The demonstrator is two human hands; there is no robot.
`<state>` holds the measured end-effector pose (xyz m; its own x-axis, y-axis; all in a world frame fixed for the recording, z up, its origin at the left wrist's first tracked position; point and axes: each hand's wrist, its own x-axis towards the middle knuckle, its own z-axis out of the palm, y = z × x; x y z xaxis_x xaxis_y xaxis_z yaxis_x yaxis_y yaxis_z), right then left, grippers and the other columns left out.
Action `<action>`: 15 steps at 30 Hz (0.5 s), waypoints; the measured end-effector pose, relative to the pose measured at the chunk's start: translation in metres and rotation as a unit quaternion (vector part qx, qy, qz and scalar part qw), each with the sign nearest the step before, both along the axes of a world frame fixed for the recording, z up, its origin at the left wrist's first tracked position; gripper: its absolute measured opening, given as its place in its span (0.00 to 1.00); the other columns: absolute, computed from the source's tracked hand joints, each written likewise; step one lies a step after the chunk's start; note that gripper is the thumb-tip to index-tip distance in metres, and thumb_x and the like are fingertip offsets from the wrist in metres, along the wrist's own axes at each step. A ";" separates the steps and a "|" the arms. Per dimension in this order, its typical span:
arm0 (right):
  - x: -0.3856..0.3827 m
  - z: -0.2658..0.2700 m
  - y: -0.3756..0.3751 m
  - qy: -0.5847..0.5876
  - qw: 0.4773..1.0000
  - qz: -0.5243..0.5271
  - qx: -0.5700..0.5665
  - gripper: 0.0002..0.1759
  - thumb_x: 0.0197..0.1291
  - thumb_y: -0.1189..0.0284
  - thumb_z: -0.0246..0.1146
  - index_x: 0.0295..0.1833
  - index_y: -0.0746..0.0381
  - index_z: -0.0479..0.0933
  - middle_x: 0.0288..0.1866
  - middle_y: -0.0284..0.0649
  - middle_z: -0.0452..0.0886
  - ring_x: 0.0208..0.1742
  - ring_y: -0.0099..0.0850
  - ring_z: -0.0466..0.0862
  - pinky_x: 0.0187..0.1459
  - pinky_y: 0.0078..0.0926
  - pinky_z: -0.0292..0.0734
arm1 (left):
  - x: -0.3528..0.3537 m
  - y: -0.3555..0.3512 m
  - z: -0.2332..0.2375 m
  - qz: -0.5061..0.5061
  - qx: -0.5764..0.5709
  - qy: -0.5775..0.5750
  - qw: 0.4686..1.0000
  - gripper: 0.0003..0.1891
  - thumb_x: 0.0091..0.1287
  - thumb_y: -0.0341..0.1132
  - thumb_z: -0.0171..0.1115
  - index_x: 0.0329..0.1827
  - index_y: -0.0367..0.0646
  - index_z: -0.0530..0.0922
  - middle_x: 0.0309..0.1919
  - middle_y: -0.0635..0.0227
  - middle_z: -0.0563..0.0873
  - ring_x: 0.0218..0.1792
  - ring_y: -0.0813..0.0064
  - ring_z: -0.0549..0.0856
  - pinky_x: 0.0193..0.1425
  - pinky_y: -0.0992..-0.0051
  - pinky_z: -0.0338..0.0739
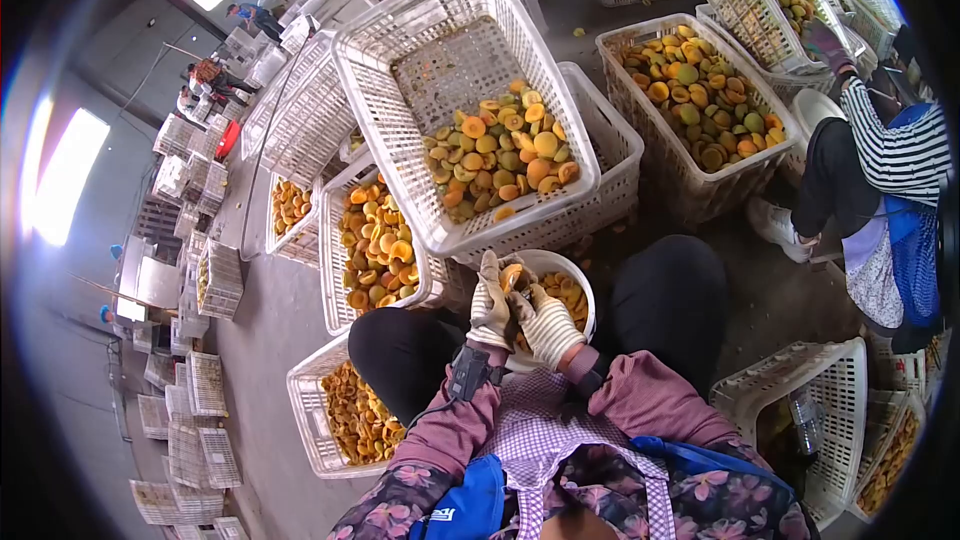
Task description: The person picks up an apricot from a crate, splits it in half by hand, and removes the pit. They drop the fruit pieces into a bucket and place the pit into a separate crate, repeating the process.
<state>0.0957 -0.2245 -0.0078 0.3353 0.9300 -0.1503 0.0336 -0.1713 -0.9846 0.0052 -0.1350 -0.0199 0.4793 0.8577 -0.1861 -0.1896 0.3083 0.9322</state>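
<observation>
Both of my hands wear striped work gloves and meet over a white bucket [588, 290] between my knees. My left hand [489, 308] is closed around a piece of apricot [514, 277], its thumb pointing up. My right hand [550, 328] is closed, its fingertips against that fruit; what it grips is hidden. Inside the bucket lie orange apricot pieces [568, 292]. Just beyond, a tilted white crate [450, 5] holds apricots [495, 148], many of them cut in half, gathered at its near end.
Crates of apricot halves stand at my left [378, 240] and lower left [355, 415]. Another full crate [695, 95] stands ahead right. A person in a striped sleeve [900, 145] sits at the right. A crate with a plastic bottle [806, 420] is at lower right. Stacked crates line the left.
</observation>
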 end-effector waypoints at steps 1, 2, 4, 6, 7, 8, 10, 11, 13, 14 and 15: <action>0.001 0.002 -0.001 -0.029 0.999 0.012 -0.007 0.25 0.64 0.57 0.50 0.57 0.65 0.67 0.39 0.60 0.78 0.44 0.56 0.78 0.43 0.44 0.73 | 0.003 -0.005 0.019 -0.063 -0.067 -0.067 0.993 0.21 0.74 0.40 0.39 0.61 0.34 0.65 0.49 0.59 0.78 0.50 0.71 0.79 0.56 0.76 0.73; 0.000 0.001 -0.001 -0.059 0.998 0.006 0.006 0.24 0.64 0.57 0.49 0.57 0.63 0.67 0.37 0.60 0.78 0.41 0.56 0.78 0.40 0.45 0.73 | 0.016 -0.024 0.032 0.060 0.008 0.002 0.998 0.21 0.74 0.46 0.40 0.52 0.35 0.71 0.41 0.62 0.81 0.40 0.73 0.81 0.48 0.77 0.77; 0.003 0.005 -0.005 -0.073 0.997 0.018 -0.005 0.24 0.64 0.57 0.49 0.57 0.64 0.67 0.37 0.60 0.78 0.41 0.56 0.78 0.40 0.45 0.73 | 0.020 -0.026 0.021 0.099 0.008 0.005 0.995 0.21 0.73 0.48 0.40 0.48 0.37 0.72 0.38 0.63 0.81 0.36 0.72 0.81 0.44 0.77 0.78; 0.002 0.000 -0.005 -0.088 0.995 0.033 -0.016 0.24 0.64 0.57 0.49 0.57 0.64 0.66 0.36 0.60 0.78 0.41 0.56 0.79 0.40 0.45 0.74 | 0.017 -0.023 0.022 0.140 0.009 0.009 0.990 0.21 0.73 0.50 0.41 0.44 0.38 0.73 0.34 0.63 0.81 0.32 0.71 0.82 0.40 0.76 0.79; -0.001 -0.008 -0.004 -0.083 0.995 0.045 -0.018 0.24 0.64 0.58 0.49 0.57 0.65 0.67 0.37 0.61 0.78 0.41 0.55 0.79 0.39 0.45 0.74 | 0.014 -0.019 0.031 0.095 -0.070 -0.004 0.993 0.21 0.72 0.50 0.42 0.43 0.39 0.73 0.33 0.63 0.81 0.31 0.70 0.82 0.39 0.75 0.79; -0.002 -0.013 -0.002 -0.080 0.995 0.057 -0.020 0.24 0.64 0.58 0.49 0.56 0.66 0.67 0.38 0.61 0.78 0.41 0.55 0.79 0.39 0.45 0.74 | 0.012 -0.016 0.037 0.050 -0.149 -0.017 0.987 0.21 0.72 0.50 0.43 0.42 0.40 0.73 0.31 0.63 0.80 0.30 0.69 0.82 0.39 0.73 0.79; -0.001 -0.005 -0.006 -0.065 0.995 0.070 -0.005 0.24 0.65 0.58 0.48 0.56 0.66 0.68 0.38 0.61 0.78 0.41 0.55 0.78 0.39 0.45 0.74 | 0.012 -0.016 0.034 0.055 -0.127 -0.020 0.990 0.21 0.72 0.51 0.43 0.41 0.40 0.73 0.31 0.63 0.80 0.30 0.69 0.81 0.37 0.73 0.79; -0.001 -0.002 -0.008 -0.051 0.995 0.082 0.010 0.24 0.65 0.59 0.48 0.56 0.67 0.68 0.39 0.62 0.78 0.41 0.55 0.78 0.39 0.44 0.74 | 0.013 -0.016 0.033 0.058 -0.106 -0.023 0.992 0.21 0.71 0.51 0.43 0.41 0.40 0.72 0.30 0.64 0.80 0.30 0.69 0.81 0.36 0.73 0.78; -0.006 -0.009 -0.006 0.040 0.994 0.098 0.018 0.24 0.65 0.59 0.47 0.56 0.67 0.68 0.39 0.61 0.77 0.41 0.55 0.78 0.40 0.44 0.74 | 0.016 -0.021 0.038 0.069 -0.052 -0.001 0.996 0.21 0.71 0.51 0.44 0.39 0.39 0.73 0.28 0.64 0.80 0.28 0.70 0.81 0.32 0.75 0.76; -0.007 -0.013 -0.005 0.128 0.985 0.115 0.029 0.24 0.65 0.60 0.47 0.57 0.67 0.68 0.40 0.61 0.77 0.41 0.54 0.78 0.41 0.44 0.74 | 0.013 -0.019 0.038 0.034 -0.027 -0.004 0.999 0.22 0.71 0.51 0.44 0.37 0.39 0.73 0.26 0.65 0.79 0.27 0.71 0.80 0.31 0.77 0.75; -0.007 -0.017 -0.005 0.129 0.985 0.111 0.027 0.24 0.65 0.60 0.47 0.57 0.67 0.68 0.40 0.61 0.77 0.41 0.54 0.78 0.41 0.44 0.74 | 0.009 -0.018 0.040 -0.001 -0.002 -0.007 1.000 0.22 0.71 0.51 0.44 0.36 0.39 0.73 0.25 0.65 0.79 0.26 0.72 0.80 0.29 0.78 0.74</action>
<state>0.0886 -0.2293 -0.0246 0.0792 0.9850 -0.1531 -0.1889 -0.1360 -0.9725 0.0141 -0.1530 0.0206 0.4836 0.8559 -0.1830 -0.2029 0.3130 0.9278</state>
